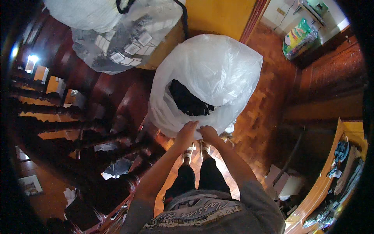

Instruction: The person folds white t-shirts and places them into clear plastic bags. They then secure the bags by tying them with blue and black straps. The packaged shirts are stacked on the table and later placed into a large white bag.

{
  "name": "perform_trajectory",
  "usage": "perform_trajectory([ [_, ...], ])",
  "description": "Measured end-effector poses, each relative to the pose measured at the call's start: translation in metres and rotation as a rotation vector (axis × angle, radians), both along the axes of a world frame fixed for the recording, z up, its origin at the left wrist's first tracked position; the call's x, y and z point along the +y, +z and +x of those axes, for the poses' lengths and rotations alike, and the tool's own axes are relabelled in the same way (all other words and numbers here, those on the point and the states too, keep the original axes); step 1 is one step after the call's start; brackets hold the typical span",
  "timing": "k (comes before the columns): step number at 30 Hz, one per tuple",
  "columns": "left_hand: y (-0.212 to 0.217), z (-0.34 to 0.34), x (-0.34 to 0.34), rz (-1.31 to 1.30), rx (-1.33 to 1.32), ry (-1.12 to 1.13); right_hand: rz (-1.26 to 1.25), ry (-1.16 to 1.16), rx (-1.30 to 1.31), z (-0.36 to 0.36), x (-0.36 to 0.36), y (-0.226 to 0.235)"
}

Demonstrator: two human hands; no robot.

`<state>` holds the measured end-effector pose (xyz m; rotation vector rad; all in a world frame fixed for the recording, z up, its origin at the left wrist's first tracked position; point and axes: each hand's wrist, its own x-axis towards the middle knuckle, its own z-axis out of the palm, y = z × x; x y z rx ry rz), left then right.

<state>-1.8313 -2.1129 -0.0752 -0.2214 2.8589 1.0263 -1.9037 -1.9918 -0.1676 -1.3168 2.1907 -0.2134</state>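
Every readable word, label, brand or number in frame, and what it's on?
Grey shirt: lettering across the front; wording withheld.
Green-and-yellow package: print; wording withheld.
White labels in clear bag: too small to read.
White plastic bag in left hand and right hand: no print visible.

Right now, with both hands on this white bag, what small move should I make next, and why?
Perhaps gather the white bag upward at its near edge: your left hand and right hand are there, side by side, and its mouth gapes, showing dark contents.

A bright light flares at upper left as glare whitens parts of the parquet floor, shadow cloaks wooden balusters and fisheye distortion bends the edges.
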Motion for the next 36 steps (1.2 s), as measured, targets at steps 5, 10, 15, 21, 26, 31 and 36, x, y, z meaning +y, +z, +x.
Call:
perform_trajectory([
  [5,-0.045,-0.001,0.02,-0.347,-0.385,-0.301,-0.003,0.088,-0.046,0.018,0.045,0.043],
  [10,-0.044,0.009,0.042,-0.486,-0.52,-0.601,0.25,0.174,-0.657,-0.014,0.04,-0.009],
  [15,-0.069,0.032,0.039,-0.442,-0.26,-0.405,-0.24,-0.64,0.045,-0.045,-0.017,-0.09],
  [21,-0.064,0.05,0.04,-0.453,-0.139,-0.378,-0.377,-0.863,0.466,-0.041,-0.048,-0.176],
  [26,-0.071,0.056,0.027,-0.165,-0.255,-0.05,-0.496,-0.76,0.026,-0.029,-0.035,-0.072],
  [31,-0.063,0.026,0.02,0.36,0.193,0.251,-0.696,-0.544,-0.207,0.042,0.005,0.063],
  [36,-0.039,0.056,0.001,0.284,-0.053,0.07,-0.539,-0.547,-0.486,0.035,0.02,0.102],
])
